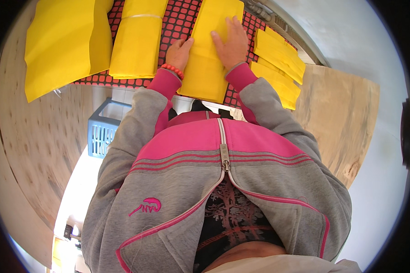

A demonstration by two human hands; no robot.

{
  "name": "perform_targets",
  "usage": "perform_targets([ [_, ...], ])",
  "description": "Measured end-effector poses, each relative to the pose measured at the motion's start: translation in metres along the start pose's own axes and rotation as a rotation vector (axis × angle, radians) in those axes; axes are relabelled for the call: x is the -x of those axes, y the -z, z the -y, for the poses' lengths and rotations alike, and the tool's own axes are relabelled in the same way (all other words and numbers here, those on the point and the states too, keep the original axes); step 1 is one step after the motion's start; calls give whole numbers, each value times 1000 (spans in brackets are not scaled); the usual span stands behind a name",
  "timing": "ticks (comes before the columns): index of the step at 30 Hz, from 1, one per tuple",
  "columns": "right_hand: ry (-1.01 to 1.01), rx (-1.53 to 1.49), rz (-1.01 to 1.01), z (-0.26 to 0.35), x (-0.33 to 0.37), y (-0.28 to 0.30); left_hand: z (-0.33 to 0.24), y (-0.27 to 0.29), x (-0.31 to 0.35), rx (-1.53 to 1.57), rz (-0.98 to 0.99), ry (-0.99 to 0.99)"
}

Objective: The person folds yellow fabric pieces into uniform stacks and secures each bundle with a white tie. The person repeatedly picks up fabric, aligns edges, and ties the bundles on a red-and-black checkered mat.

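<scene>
A folded yellow cloth-like stack (202, 73) lies lengthwise in front of me on a red-and-black patterned cover (177, 20). My left hand (177, 53), above a red bead bracelet (172, 70), is closed at the stack's left edge, its thumb against the side; its other fingers are partly hidden. On top of the stack's right side, my right hand (232, 44) rests flat with its fingers apart. Left of it lies another folded yellow bundle (136, 45) with a pale band around it. A wide yellow sheet (64, 50) lies farther left, overhanging the near edge.
Smaller folded yellow pieces (280, 59) overlap at the right of the patterned cover. A blue-grey plastic basket (104, 132) stands below the table edge on the left. Wooden surfaces flank both sides, with a pale wall (373, 36) beyond the right one.
</scene>
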State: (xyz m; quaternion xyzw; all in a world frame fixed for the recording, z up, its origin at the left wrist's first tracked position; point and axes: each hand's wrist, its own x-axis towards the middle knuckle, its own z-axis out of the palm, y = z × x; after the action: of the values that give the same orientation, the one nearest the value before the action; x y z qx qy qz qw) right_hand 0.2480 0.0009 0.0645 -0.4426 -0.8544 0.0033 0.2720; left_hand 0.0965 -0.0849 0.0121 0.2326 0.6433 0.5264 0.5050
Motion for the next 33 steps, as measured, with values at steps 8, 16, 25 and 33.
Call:
perform_targets([
  [8, -84, -182, 62, -14, 25, -28, 15, 1, -8, 92, 15, 11],
  [16, -108, -285, 23, -21, 28, -32, 16, 4, -32, 178, 169, 277],
  [25, -134, -403, -9, -29, 32, -35, 0, -10, -48, -99, 158, 383],
  [33, -310, -767, 38, -48, 30, -23, -11, -32, -30, 96, 202, 218],
])
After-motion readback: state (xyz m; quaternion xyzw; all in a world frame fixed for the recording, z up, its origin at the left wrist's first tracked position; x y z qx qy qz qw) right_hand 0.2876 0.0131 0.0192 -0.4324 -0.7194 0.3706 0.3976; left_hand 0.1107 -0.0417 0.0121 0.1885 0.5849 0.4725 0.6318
